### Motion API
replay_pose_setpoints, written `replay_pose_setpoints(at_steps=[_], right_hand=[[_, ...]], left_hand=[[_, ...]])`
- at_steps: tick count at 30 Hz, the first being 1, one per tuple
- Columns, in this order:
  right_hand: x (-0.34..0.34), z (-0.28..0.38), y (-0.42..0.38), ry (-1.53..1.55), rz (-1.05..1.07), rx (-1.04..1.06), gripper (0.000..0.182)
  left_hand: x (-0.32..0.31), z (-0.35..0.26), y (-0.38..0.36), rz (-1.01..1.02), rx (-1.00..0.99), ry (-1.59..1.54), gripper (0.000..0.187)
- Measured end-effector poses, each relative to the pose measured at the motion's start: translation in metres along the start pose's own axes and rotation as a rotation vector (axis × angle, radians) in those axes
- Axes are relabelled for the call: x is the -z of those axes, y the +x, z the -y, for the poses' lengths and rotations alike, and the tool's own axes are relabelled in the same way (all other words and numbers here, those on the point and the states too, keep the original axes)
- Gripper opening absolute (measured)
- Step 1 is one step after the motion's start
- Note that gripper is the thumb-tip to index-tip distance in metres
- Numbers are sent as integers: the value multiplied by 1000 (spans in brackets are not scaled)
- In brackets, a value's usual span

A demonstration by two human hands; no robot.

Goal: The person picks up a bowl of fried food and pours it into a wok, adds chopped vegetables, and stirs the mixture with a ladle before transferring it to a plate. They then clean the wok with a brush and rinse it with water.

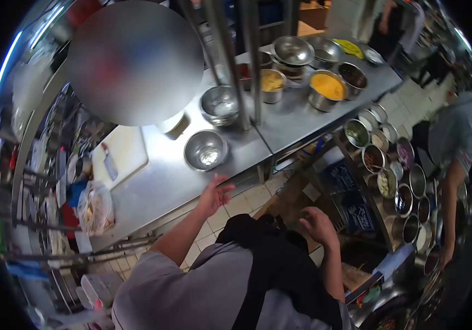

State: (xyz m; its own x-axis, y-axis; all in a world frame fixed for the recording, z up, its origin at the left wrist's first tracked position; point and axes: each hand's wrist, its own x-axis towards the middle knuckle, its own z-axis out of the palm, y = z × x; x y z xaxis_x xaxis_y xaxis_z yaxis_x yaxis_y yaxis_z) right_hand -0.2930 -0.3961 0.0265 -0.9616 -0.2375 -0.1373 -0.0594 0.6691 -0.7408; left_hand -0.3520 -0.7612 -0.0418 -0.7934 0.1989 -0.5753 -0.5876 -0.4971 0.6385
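My left hand (214,197) reaches out over the near edge of the steel counter (170,179), fingers spread and holding nothing. The nearest thing to it is a shiny metal bowl (206,150), just beyond the fingertips and not touched. Behind that bowl stand stacked metal bowls (219,104). In front of my body on the right, my right hand (319,224) hangs in the air, its fingers loosely bent with no object visible in them. A white cutting board (131,148) with a knife (109,161) lies on the counter's left part.
Pots of yellow food (328,87) and more bowls (292,51) crowd the far counter. On the right, a shelf carries several ingredient containers (373,158), with a co-worker (456,137) bending beside it. A filled plastic bag (95,209) sits at the counter's left end. Metal posts (252,66) rise from the counter.
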Motion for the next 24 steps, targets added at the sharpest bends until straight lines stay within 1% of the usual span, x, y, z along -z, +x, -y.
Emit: replay_pose_setpoints(at_steps=[1,2,3,4,5,6,7,8,9,10,11,12,13,14,15,16,17,18,19,20,21,22,23,24], right_hand=[[-5,-11,-6,0,-43,-36,24],[-7,-16,-17,12,-14,-37,20],[-10,-21,-35,30,-22,-70,18],[-16,-32,-54,81,-104,-68,15],[-21,-39,-78,126,-210,-81,14],[-18,-39,-103,228,-291,-158,15],[-14,-43,-136,333,-384,-220,18],[-20,-50,-175,558,-510,-372,19],[-14,-42,-209,791,-633,-469,20],[-12,-24,-255,959,-796,-636,20],[-6,-5,-297,942,-931,-747,22],[-40,-22,-339,908,-1107,-843,23],[-56,-7,-381,737,-1209,-991,26],[-94,-8,-419,565,-1370,-1165,25],[-108,16,-441,375,-1356,-1468,28],[-137,32,-457,116,-1186,-1657,38],[-170,41,-469,263,-994,-1774,41],[-201,43,-471,413,-792,-1863,44],[-222,42,-466,681,-828,-1835,51],[-249,39,-449,1165,-1200,-1678,56],[-265,32,-430,1294,-1318,-1541,57],[-291,18,-406,1543,-1647,-1278,60],[-293,8,-379,1837,-2049,-825,57],[-275,9,-363,1919,-2233,-335,47]], left_hand=[[-6,12,8,23,95,64,43],[-19,27,19,70,208,150,43],[-29,49,32,48,225,338,40],[-34,73,49,65,237,548,38],[-24,91,72,260,191,961,35],[-41,109,81,359,61,1265,34],[-53,125,96,482,107,1558,34],[-46,152,118,674,57,1661,35],[-72,171,130,848,-3,1738,36],[-95,191,142,995,-5,1797,36],[-130,201,125,1033,-49,1878,34],[-163,212,113,1035,-100,1950,34],[-194,227,112,1110,-121,1968,34],[-223,246,107,1267,-266,2025,35],[-251,266,99,1418,-412,2069,37],[-284,286,89,1550,-450,2094,38],[-318,309,78,1675,-488,2111,41],[-346,335,66,1787,-647,2029,42],[-372,362,53,1888,-804,1933,43],[-401,381,23,1954,-911,1851,46],[-427,394,-13,2016,-1014,1762,49],[-449,407,-45,2087,-1162,1682,53],[-465,422,-71,2143,-1310,1593,57],[-476,440,-86,2182,-1444,1538,59]])
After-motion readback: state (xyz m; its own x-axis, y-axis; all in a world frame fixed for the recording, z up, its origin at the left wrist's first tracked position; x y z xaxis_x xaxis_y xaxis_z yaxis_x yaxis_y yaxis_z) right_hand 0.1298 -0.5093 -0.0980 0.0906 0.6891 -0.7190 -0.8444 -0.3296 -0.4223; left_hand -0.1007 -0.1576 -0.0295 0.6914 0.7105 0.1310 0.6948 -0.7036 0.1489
